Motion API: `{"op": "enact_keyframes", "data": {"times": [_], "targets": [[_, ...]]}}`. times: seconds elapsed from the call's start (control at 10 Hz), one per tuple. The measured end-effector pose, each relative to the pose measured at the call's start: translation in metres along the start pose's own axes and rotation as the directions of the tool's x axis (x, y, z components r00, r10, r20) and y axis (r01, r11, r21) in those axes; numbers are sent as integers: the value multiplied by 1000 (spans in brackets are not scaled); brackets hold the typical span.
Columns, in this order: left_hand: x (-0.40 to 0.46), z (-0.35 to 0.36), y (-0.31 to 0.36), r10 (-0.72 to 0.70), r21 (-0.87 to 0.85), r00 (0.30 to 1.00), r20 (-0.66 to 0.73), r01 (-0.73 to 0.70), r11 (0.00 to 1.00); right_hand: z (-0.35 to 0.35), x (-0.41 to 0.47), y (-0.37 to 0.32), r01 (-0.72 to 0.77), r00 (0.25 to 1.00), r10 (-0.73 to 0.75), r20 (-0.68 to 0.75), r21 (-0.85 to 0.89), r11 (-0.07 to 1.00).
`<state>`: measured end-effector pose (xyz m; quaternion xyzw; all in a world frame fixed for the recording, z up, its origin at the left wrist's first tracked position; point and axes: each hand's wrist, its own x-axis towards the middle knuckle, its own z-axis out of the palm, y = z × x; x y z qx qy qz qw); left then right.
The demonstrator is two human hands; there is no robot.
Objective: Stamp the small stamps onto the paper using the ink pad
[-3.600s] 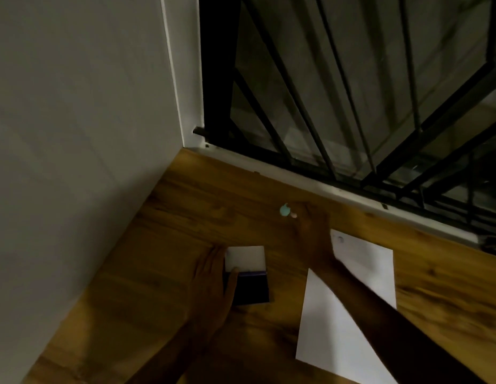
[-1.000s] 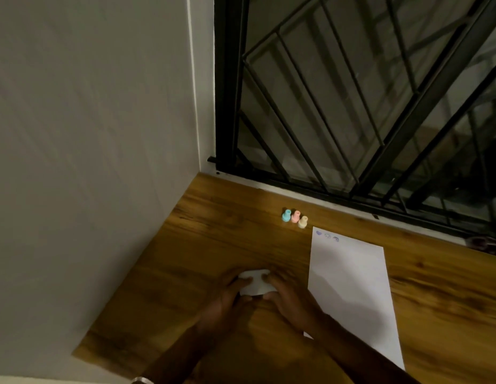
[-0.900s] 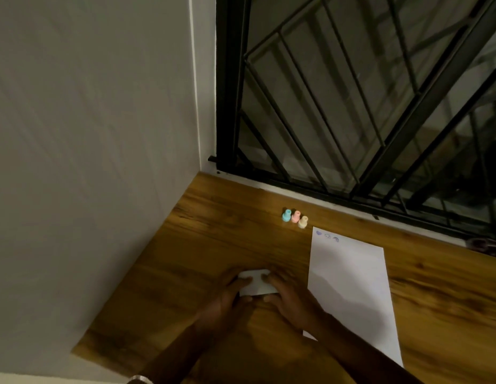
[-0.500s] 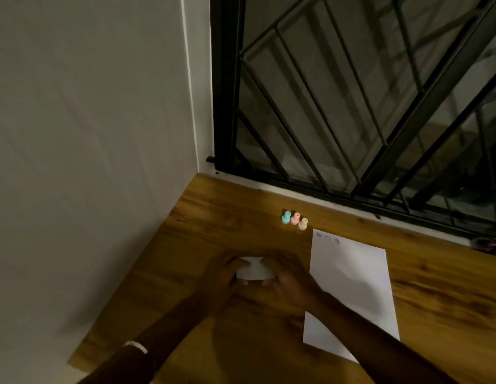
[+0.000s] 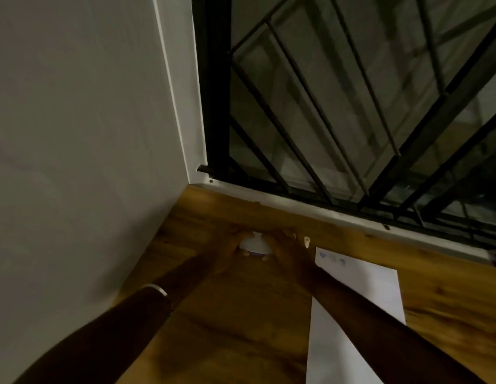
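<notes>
Both hands hold the closed white ink pad case (image 5: 253,243) on the wooden table. My left hand (image 5: 228,249) grips its left side and my right hand (image 5: 285,252) grips its right side. A thin purple edge shows at the case's near side. The white paper (image 5: 355,306) lies to the right, with three small bluish stamp marks (image 5: 332,257) along its far edge. Only the cream stamp (image 5: 307,241) shows, just right of my right hand; the blue and pink stamps are hidden behind my hands.
A grey wall (image 5: 75,134) borders the wooden table (image 5: 241,328) on the left. A black metal window grille (image 5: 352,106) with a white sill (image 5: 338,214) runs along the far edge. My right forearm crosses the paper's near part.
The open ink pad has been shut. Both hands slid the closed case away from me toward the window, next to the stamps, and now cover two of them.
</notes>
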<state>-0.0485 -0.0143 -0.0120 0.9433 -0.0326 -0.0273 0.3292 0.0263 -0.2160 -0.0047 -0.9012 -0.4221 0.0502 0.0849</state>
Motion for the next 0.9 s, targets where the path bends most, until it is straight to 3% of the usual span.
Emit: {"op": "enact_keyframes", "data": {"times": [0.2,0.3,0.7,0.9], "targets": [[31,-7,-18,23,136,999,-46,-17,991,-6,32,11,-2,1000,-1,-24,-102,995],[39,-3,-21,32,126,998,-57,-25,992,-3,40,16,-5,1000,5,-2,-142,990],[34,10,-19,77,114,993,-88,-67,991,-2,38,9,-105,994,105,11,-42,994],[21,5,-1,-92,134,989,-119,107,985,-14,22,-3,-144,989,144,-26,-1,990]]}}
